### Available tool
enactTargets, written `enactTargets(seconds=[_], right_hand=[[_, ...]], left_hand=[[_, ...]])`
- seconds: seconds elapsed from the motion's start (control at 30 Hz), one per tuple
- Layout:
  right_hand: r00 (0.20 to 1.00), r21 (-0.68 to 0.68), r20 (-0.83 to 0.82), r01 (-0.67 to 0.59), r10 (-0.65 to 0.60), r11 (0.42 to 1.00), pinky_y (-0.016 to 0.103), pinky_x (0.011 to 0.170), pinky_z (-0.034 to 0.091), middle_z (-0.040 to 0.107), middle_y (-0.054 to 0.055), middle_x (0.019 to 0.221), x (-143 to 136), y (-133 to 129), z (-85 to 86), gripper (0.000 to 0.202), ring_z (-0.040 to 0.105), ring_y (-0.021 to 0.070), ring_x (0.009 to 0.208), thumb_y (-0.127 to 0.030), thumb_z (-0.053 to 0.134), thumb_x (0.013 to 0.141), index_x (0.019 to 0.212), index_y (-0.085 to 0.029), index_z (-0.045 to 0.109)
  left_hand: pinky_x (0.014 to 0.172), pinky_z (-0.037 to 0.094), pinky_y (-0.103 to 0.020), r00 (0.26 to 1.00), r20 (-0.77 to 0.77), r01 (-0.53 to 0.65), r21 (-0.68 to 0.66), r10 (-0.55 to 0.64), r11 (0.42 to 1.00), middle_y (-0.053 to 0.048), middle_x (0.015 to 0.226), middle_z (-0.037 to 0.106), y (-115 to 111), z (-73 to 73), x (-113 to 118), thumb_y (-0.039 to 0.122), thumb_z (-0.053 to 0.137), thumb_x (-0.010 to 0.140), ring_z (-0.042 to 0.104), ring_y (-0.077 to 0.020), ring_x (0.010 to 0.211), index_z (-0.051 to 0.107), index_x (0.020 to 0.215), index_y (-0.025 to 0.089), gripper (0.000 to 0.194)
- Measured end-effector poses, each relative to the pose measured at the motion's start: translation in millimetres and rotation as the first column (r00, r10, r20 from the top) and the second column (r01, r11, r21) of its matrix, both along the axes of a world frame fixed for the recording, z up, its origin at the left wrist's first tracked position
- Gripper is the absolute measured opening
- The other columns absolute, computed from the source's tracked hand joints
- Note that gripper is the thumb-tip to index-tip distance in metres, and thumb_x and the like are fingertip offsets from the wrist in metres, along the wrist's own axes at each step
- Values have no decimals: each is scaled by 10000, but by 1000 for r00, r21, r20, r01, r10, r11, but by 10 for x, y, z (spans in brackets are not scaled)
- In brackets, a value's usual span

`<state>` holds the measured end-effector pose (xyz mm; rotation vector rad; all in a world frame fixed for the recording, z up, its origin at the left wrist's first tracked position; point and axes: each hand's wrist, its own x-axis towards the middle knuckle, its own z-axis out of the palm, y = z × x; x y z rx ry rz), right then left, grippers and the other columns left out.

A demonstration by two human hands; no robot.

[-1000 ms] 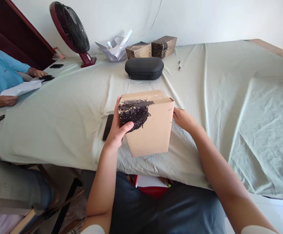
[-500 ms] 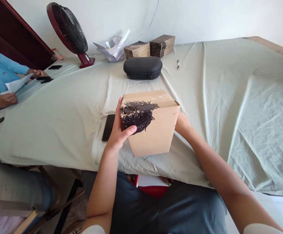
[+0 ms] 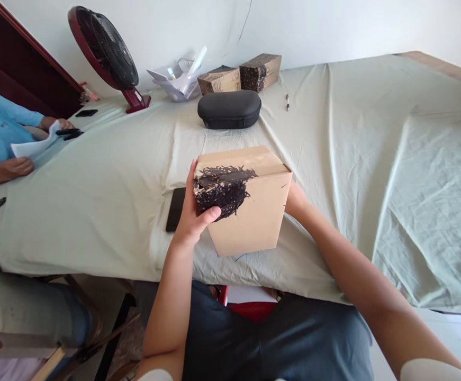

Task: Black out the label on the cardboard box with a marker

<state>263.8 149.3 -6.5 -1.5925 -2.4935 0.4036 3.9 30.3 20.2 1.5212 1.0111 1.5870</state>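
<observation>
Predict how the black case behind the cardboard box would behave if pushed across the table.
The black case would probably keep its shape, as its domed top shows no sag. Being wide and low, it seems unlikely to tip. It might ruck up the loose, creased cloth.

bright, soft shadows, stretched edges

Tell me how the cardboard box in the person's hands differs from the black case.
The cardboard box is tan with a dark scribbled patch, while the black case is plain black.
The cardboard box has flat faces and sharp corners; the black case has rounded ends.
The cardboard box is gripped by the left hand, but the black case rests untouched on the cloth.
</observation>
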Motion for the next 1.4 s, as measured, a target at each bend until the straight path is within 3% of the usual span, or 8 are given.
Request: enactTargets(seconds=[0.37, 0.63, 0.8, 0.9, 1.03, 1.13, 1.27, 1.4], right_hand=[[993, -171, 33, 118, -114, 978, 353, 657, 382, 795, 138, 1092, -33, -72, 180, 434, 726, 320, 891, -352, 371, 1088, 1394, -266, 666], [942, -187, 242, 282, -234, 941, 440, 799, 521, 807, 226, 1144, 298, -8, 221, 925, 754, 395, 1003, -440, 626, 973, 1776, -150, 270], [949, -282, -150, 226, -276, 932, 356, 611, 513, 775, 99, 961, 658, 200, 233, 781, 665, 211, 614, -195, 518, 923, 1698, -285, 489], [719, -255, -626, 177, -302, 950, 333, 626, 566, 749, 111, 1012, 664, 232, 259, 393, 752, 206, 736, -266, 503, 950, 1244, -189, 753], [317, -257, -923, -92, -216, 962, 376, 777, 632, 787, 68, 1133, 546, 157, 372, 302, 805, 253, 1016, -319, 651, 877, 1172, -282, 601], [152, -180, -974, -61, -170, 982, 332, 634, 541, 776, 3, 971, 451, 15, 565, 356, 759, 201, 759, -401, 778, 845, 1031, -313, 488], [130, 6, -991, 18, 4, 1000, 329, 439, 291, 564, -57, 574, 289, -383, 934, 426, 414, 153, 388, -741, 509, 1002, 959, -319, 466], [177, 205, -964, 9, 200, 979, 325, 467, 295, 504, -69, 594, 9, -788, 1052, 268, 441, 154, 436, -567, 645, 1000, 1088, -322, 583]], left_hand=[[1406, 332, -579, 1000, 4, 16, -20, -16, 1000, -57, 1829, 372, -20, 11, 5, 584, 886, 843, 368, -383, 1691, 295, 1763, 390, 1111], [1401, 342, -577, 1000, -20, -24, -43, 23, 999, -66, 1832, 360, -33, 54, 17, 631, 880, 829, 370, -393, 1688, 307, 1753, 381, 1116], [1365, 399, -571, 1000, -12, -8, -41, 7, 999, -81, 1809, 405, -38, 48, 33, 654, 882, 812, 423, -387, 1659, 271, 1763, 382, 1163], [1367, 381, -577, 1000, -15, -28, -46, 27, 999, -100, 1818, 376, -42, 55, 50, 651, 899, 801, 400, -398, 1670, 268, 1755, 385, 1175], [1368, 367, -574, 999, 6, -41, -74, 42, 996, -94, 1840, 322, -50, 68, 81, 639, 928, 783, 365, -391, 1687, 246, 1743, 424, 1197], [1355, 393, -562, 998, 10, -63, -96, 65, 993, -114, 1786, 401, -60, 60, 102, 682, 913, 794, 332, -392, 1698, 268, 1735, 408, 1174], [1342, 409, -564, 991, 23, -125, -128, 129, 984, -138, 1764, 395, -69, 7, 117, 714, 885, 821, 313, -405, 1699, 249, 1740, 398, 1161], [1337, 403, -585, 984, 27, -169, -147, 175, 975, -138, 1774, 354, -63, -45, 163, 724, 874, 829, 349, -410, 1676, 213, 1736, 418, 1163]])
